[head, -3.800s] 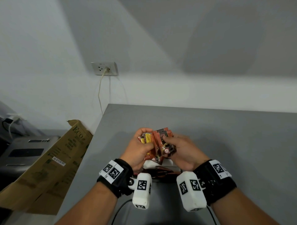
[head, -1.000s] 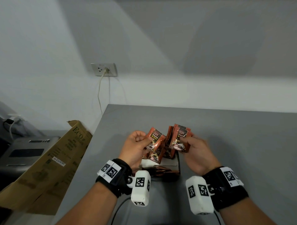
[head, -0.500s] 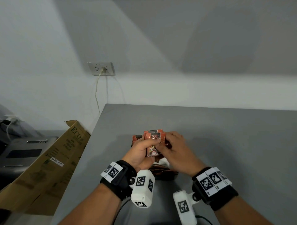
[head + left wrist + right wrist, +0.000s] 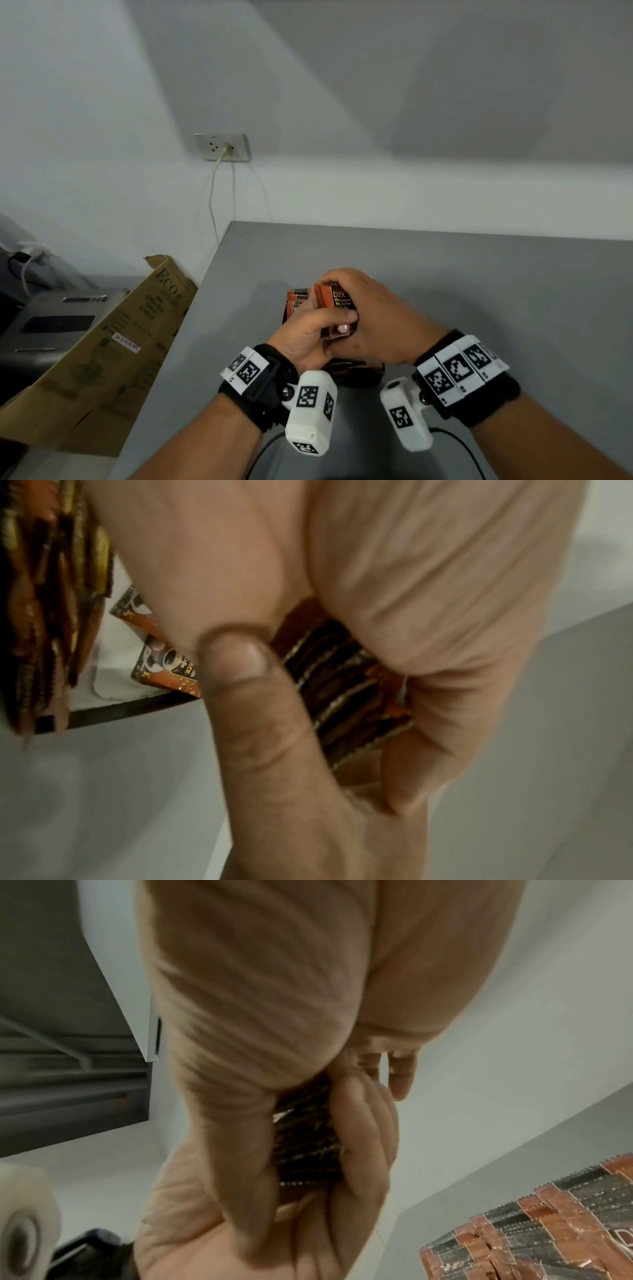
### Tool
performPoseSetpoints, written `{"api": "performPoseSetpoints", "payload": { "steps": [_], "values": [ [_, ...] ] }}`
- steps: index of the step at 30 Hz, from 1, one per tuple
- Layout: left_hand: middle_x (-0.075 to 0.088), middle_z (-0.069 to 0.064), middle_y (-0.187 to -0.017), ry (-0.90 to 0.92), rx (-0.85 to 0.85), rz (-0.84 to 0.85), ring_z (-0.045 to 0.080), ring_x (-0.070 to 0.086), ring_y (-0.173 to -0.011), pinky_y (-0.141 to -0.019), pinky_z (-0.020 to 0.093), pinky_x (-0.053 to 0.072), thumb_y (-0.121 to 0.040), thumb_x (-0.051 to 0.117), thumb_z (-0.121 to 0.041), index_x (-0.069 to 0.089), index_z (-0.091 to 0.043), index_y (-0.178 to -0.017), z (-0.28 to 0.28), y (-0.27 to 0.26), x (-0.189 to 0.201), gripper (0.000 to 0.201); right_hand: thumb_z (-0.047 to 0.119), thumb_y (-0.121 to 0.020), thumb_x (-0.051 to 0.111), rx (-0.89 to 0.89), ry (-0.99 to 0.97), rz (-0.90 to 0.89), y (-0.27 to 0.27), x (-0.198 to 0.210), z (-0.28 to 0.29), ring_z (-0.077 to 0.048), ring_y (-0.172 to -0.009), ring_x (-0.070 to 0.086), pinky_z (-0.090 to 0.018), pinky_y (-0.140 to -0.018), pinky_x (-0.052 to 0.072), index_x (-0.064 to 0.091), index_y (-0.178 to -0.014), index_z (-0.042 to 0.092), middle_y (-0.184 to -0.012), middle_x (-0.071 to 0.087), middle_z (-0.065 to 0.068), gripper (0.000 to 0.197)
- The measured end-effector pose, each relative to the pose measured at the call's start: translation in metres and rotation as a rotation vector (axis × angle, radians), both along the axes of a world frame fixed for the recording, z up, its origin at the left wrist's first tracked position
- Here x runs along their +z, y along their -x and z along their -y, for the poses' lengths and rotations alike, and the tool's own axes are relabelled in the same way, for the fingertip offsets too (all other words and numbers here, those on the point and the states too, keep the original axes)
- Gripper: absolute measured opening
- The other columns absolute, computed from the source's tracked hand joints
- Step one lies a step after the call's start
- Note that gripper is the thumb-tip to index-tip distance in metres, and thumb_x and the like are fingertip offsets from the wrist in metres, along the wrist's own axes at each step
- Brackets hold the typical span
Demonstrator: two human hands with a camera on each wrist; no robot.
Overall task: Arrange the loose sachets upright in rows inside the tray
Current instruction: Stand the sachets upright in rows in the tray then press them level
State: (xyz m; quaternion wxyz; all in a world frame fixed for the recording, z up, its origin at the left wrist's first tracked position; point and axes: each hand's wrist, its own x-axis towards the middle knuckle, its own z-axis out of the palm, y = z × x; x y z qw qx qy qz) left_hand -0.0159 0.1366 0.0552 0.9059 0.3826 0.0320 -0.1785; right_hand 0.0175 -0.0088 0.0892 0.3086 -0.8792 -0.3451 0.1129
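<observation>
Both hands hold one stack of orange-brown coffee sachets [image 4: 337, 303] upright above the near middle of the grey table. My left hand [image 4: 308, 329] grips the stack from the left, thumb [image 4: 236, 664] across its front. My right hand [image 4: 371, 317] curls over its top and right side. The stack's serrated edges [image 4: 342, 696] show between thumb and fingers, and again as a stack edge [image 4: 304, 1145] in the right palm. Below lies the white tray with a dark rim [image 4: 120, 715], holding a standing row of sachets [image 4: 548, 1218] and a few flat sachets [image 4: 164, 664]. The hands hide most of the tray.
The table's left edge [image 4: 191, 308] runs close to my left hand. Past it lean a cardboard box [image 4: 113, 342] and a grey device [image 4: 51, 325]. A wall socket with a cord [image 4: 222, 147] is behind. Bare grey tabletop [image 4: 513, 291] lies to the right.
A second ago each hand held its own sachets apart. They have come together into a single stack, and my right hand now wraps over its top.
</observation>
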Motion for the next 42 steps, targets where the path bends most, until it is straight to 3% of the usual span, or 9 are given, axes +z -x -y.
{"api": "performPoseSetpoints", "payload": {
  "steps": [6,11,17,21,24,31,35,37,42],
  "values": [
    [0.063,0.017,-0.102,0.132,0.051,-0.003,0.028,0.067,-0.091,-0.079,0.038,0.056,-0.061,0.086,-0.011,0.057,-0.010,-0.119,0.000,0.000,-0.001,0.065,0.049,-0.062,0.076,-0.037,-0.053,0.024,0.001,-0.002,-0.005,-0.005,-0.107,0.058,-0.036,-0.090,0.053,0.045,-0.125,0.045,-0.117,0.057,0.020,0.071],
    [0.064,0.015,-0.104,0.055,0.161,-0.052,0.026,0.066,-0.089,-0.075,0.037,0.057,-0.070,0.062,-0.001,0.051,-0.016,-0.134,-0.001,-0.005,-0.001,0.067,0.046,-0.064,0.079,-0.053,-0.059,0.048,0.004,-0.001,-0.005,-0.002,-0.113,0.054,-0.032,-0.098,0.048,0.043,-0.130,0.045,-0.124,0.055,0.023,0.075],
    [0.062,0.024,-0.096,-0.071,0.112,-0.012,0.030,0.066,-0.079,-0.064,0.036,0.057,-0.064,0.057,0.008,0.050,0.003,-0.127,-0.007,-0.009,0.004,0.064,0.058,-0.062,0.083,-0.057,-0.100,-0.003,-0.001,0.006,0.000,0.005,-0.121,0.044,-0.020,-0.103,0.039,0.044,-0.138,0.038,-0.131,0.047,0.024,0.088],
    [0.069,0.023,-0.092,-0.114,0.109,0.050,0.029,0.070,-0.077,-0.060,0.037,0.057,-0.066,0.054,0.016,0.048,-0.006,-0.133,-0.014,-0.016,0.011,0.072,0.035,-0.084,0.073,-0.202,-0.285,-0.094,-0.015,0.016,0.009,0.002,-0.101,0.059,-0.021,-0.084,0.051,0.061,-0.128,0.034,-0.115,0.059,0.016,0.046],
    [0.067,0.020,-0.089,-0.227,0.117,0.098,0.025,0.068,-0.072,-0.061,0.035,0.056,-0.065,0.058,0.019,0.044,-0.005,-0.136,-0.013,-0.018,0.011,0.076,0.014,-0.086,0.073,-0.204,-0.305,-0.146,-0.023,0.014,0.010,-0.003,-0.082,0.065,-0.023,-0.076,0.054,0.070,-0.115,0.030,-0.091,0.068,0.010,0.033],
    [0.065,0.017,-0.097,-0.332,0.249,0.011,0.025,0.065,-0.073,-0.059,0.035,0.052,-0.067,0.075,0.001,0.051,-0.014,-0.130,-0.024,-0.020,0.002,0.068,0.014,-0.086,0.074,-0.313,-0.284,-0.132,-0.042,0.006,0.026,-0.009,-0.078,0.068,-0.031,-0.078,0.056,0.074,-0.085,0.027,-0.081,0.073,0.009,0.013],
    [0.063,0.012,-0.099,-0.374,0.357,-0.083,0.025,0.062,-0.079,-0.069,0.038,0.051,-0.084,0.065,0.006,0.057,-0.009,-0.125,-0.042,-0.021,-0.009,0.044,0.011,-0.084,0.067,-0.448,-0.001,-0.091,-0.054,-0.020,0.038,-0.005,-0.079,0.065,-0.019,-0.067,0.048,0.067,-0.080,0.028,-0.083,0.072,0.010,0.018],
    [0.063,0.013,-0.098,-0.400,0.364,-0.110,0.028,0.062,-0.085,-0.070,0.039,0.053,-0.088,0.062,0.006,0.058,-0.006,-0.124,-0.044,-0.019,-0.013,0.039,0.009,-0.080,0.063,-0.453,0.126,-0.139,-0.052,-0.038,0.035,-0.010,-0.081,0.066,-0.023,-0.067,0.051,0.062,-0.076,0.029,-0.085,0.071,0.007,0.020],
    [0.066,0.011,-0.088,-0.405,0.360,-0.139,0.020,0.067,-0.068,-0.051,0.029,0.052,-0.087,0.060,0.008,0.060,-0.007,-0.115,-0.042,-0.016,-0.014,0.032,0.012,-0.077,0.058,-0.509,0.272,-0.148,-0.047,-0.065,0.020,-0.023,-0.082,0.063,-0.031,-0.072,0.054,0.064,-0.083,0.018,-0.087,0.066,-0.001,0.010]
  ]
}}
